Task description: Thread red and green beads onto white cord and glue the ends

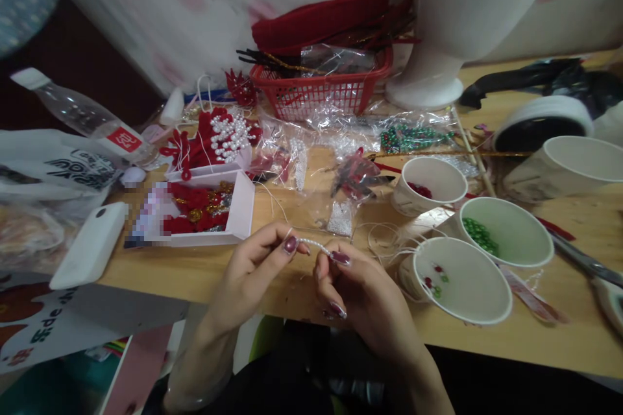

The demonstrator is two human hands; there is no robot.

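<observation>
A short string of small white beads [314,243] bends in a slight arch between my two hands, above the front part of the table. My left hand [253,272] pinches its left end between thumb and forefinger. With thumb and forefinger, my right hand [363,282] grips the other end, its remaining fingers curled below. Just beyond the hands lies a small clear bag of tiny white beads [339,218]. To the right, the nearest paper cup [462,282] holds a few red and green beads, and a thin pale cord [384,237] loops beside it.
More cups stand at right, one with green beads [479,237], another with dark red beads [419,190]. Scissors [584,259] lie at far right. A white box [241,207] of red and gold ornaments is at left, near a plastic bottle [92,117]. Behind is a red basket [321,91].
</observation>
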